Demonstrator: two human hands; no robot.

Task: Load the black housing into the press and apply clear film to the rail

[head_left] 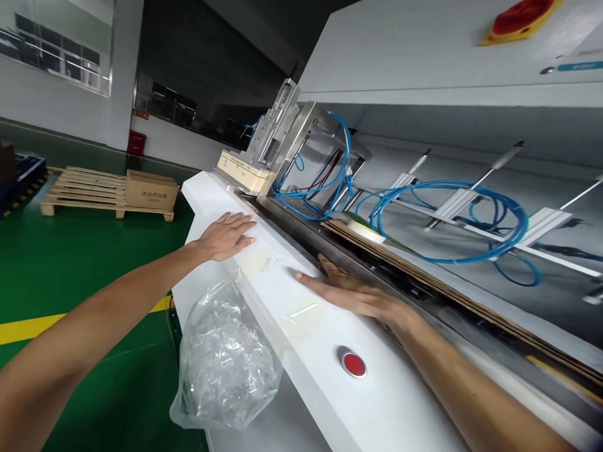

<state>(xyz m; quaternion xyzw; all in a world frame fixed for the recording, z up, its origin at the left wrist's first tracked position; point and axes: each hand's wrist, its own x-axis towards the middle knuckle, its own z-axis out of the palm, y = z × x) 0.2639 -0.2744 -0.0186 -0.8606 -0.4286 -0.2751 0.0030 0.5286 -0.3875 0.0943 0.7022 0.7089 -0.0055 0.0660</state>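
My left hand (228,236) lies flat on the white machine ledge (373,416), fingers stretched toward the machine, holding nothing. Across the ledge, my right hand (346,288) has its thumb apart from the fingers, which reach to the dark metal channel (301,242) along the ledge's inner side. Nothing shows in its grasp, though part of the fingertips is hard to make out. A clear plastic bag (228,363) filled with crumpled clear film hangs on the ledge's front, below my left hand. Nearer to me on the ledge is a red push button (354,365).
Blue air hoses (451,222) loop over several metal cylinders inside the machine. A metal fixture with a cream block (244,173) stands at the ledge's far end. Cardboard strips (429,278) run along the inside. On the green floor, a wooden pallet (86,190) bears a cardboard box (152,191).
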